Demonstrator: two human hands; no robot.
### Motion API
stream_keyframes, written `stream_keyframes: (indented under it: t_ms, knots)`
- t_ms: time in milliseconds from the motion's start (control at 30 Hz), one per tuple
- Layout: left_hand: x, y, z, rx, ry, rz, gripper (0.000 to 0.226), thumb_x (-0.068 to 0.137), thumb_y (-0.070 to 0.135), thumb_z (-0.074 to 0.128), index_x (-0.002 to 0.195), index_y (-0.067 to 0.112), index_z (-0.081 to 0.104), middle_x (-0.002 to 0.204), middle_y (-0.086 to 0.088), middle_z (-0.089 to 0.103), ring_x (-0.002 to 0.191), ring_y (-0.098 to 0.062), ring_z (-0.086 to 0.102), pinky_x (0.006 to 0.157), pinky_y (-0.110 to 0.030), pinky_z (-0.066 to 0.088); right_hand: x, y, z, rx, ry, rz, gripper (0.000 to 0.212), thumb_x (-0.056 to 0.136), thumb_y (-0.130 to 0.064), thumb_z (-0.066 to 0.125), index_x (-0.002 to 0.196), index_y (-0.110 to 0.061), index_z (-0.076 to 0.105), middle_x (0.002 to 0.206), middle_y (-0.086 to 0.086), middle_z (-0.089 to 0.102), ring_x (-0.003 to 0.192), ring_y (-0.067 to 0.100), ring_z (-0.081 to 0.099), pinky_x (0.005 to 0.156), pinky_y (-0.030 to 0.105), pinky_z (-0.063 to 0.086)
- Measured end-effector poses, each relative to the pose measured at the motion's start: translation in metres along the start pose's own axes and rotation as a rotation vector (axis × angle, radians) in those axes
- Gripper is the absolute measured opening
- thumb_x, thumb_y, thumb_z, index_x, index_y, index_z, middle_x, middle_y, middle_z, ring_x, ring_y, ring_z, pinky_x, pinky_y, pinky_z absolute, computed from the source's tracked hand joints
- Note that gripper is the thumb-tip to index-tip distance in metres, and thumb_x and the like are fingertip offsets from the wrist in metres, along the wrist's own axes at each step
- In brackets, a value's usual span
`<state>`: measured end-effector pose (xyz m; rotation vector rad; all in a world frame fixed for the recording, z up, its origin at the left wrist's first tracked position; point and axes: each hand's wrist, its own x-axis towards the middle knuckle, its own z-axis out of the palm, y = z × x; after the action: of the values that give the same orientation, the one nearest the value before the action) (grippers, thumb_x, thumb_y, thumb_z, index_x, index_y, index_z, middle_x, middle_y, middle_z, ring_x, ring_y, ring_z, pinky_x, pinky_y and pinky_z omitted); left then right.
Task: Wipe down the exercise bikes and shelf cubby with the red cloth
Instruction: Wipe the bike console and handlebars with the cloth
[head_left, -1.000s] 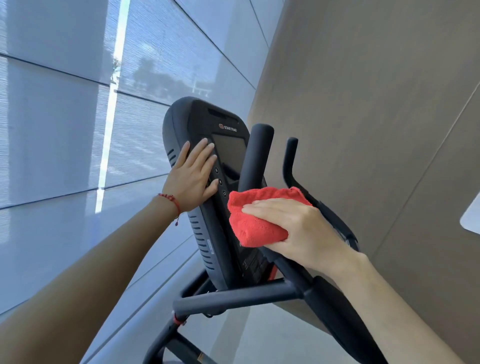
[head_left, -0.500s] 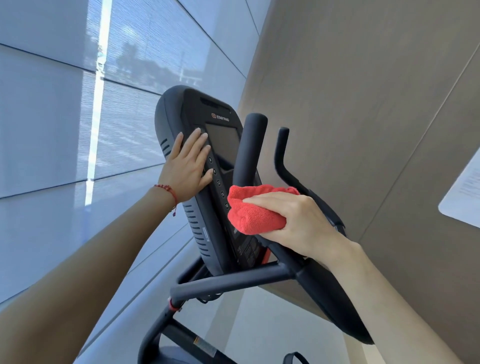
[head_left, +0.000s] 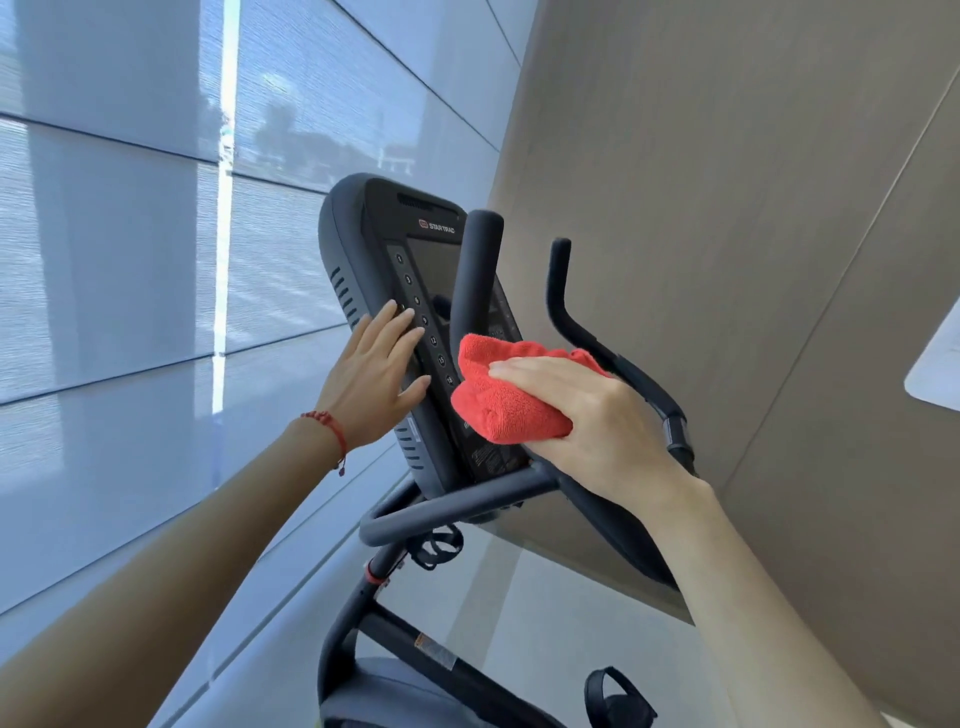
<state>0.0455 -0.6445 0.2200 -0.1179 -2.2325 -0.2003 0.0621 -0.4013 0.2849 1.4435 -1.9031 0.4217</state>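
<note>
The right hand (head_left: 602, 415) grips the bunched red cloth (head_left: 506, 395) against the lower face of the exercise bike console (head_left: 400, 291), while at 9 o'clock of it the left hand (head_left: 374, 379) lies open, flat on the console's edge.

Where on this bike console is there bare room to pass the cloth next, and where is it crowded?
Free: the console top and screen, above the left hand and left of the upright handlebar. Crowded: the lower face, where the right hand presses the red cloth beside the button column.
</note>
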Motion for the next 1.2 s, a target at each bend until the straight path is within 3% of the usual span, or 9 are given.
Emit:
stream_keyframes:
  t_ms: [133, 200, 400, 667, 867, 1033, 1200]
  knots:
    - [-0.023, 0.036, -0.019, -0.022, 0.012, -0.003, 0.05, 0.087, 0.022, 0.058, 0.128, -0.002, 0.043, 0.142, -0.021, 0.039, 0.138, -0.035, 0.022, 0.114, -0.052, 0.018, -0.025, -0.005, -0.02, 0.103, 0.05, 0.014, 0.051, 0.069, -0.004, 0.078, 0.117, -0.01, 0.061, 0.119, 0.006, 0.064, 0.114, 0.02, 0.056, 0.096, 0.042, 0.045]
    - [-0.034, 0.058, -0.027, -0.043, 0.004, -0.004, 0.049, 0.087, 0.021, 0.059, 0.127, -0.002, 0.043, 0.141, -0.022, 0.04, 0.137, -0.037, 0.024, 0.112, -0.054, 0.022, -0.042, -0.008, -0.034, 0.118, 0.07, 0.022, 0.049, 0.071, -0.005, 0.076, 0.118, -0.011, 0.061, 0.119, 0.006, 0.064, 0.112, 0.022, 0.057, 0.09, 0.048, 0.048]
    - [-0.061, 0.14, -0.039, -0.143, -0.019, 0.02, 0.048, 0.086, 0.024, 0.054, 0.126, -0.001, 0.045, 0.139, -0.02, 0.042, 0.136, -0.036, 0.026, 0.111, -0.056, 0.024, -0.106, -0.012, -0.078, 0.102, 0.108, 0.129, 0.045, 0.073, -0.014, 0.072, 0.116, -0.013, 0.062, 0.117, 0.004, 0.065, 0.11, 0.02, 0.058, 0.087, 0.046, 0.05]
    - [-0.081, 0.253, -0.031, -0.279, -0.068, 0.14, 0.051, 0.087, 0.031, 0.047, 0.129, 0.003, 0.043, 0.14, -0.017, 0.043, 0.137, -0.03, 0.025, 0.113, -0.048, 0.02, -0.213, -0.009, -0.115, 0.068, 0.13, 0.383, 0.047, 0.068, -0.007, 0.076, 0.114, -0.013, 0.064, 0.114, 0.004, 0.067, 0.106, 0.021, 0.06, 0.087, 0.044, 0.05]
    - [-0.094, 0.329, 0.014, -0.411, -0.17, 0.307, 0.049, 0.089, 0.026, 0.055, 0.129, 0.001, 0.043, 0.139, -0.018, 0.043, 0.137, -0.032, 0.025, 0.113, -0.046, 0.018, -0.306, -0.014, -0.133, -0.01, 0.171, 0.678, 0.049, 0.067, 0.002, 0.079, 0.113, -0.01, 0.065, 0.113, 0.006, 0.067, 0.104, 0.019, 0.061, 0.091, 0.028, 0.043]
    - [-0.108, 0.384, 0.057, -0.533, -0.306, 0.406, 0.057, 0.088, 0.041, 0.037, 0.13, 0.002, 0.042, 0.139, -0.019, 0.043, 0.136, -0.032, 0.027, 0.112, -0.047, 0.018, -0.37, -0.028, -0.15, -0.088, 0.215, 0.926, 0.048, 0.071, -0.003, 0.077, 0.115, -0.014, 0.064, 0.117, -0.001, 0.065, 0.107, 0.014, 0.059, 0.092, 0.026, 0.043]
    - [-0.126, 0.43, 0.099, -0.649, -0.431, 0.538, 0.058, 0.087, 0.04, 0.032, 0.127, 0.0, 0.045, 0.136, -0.019, 0.047, 0.133, -0.036, 0.031, 0.11, -0.047, 0.016, -0.426, -0.044, -0.16, -0.216, 0.239, 1.11, 0.053, 0.069, -0.006, 0.079, 0.118, -0.016, 0.062, 0.116, -0.011, 0.059, 0.107, 0.01, 0.058, 0.092, 0.022, 0.043]
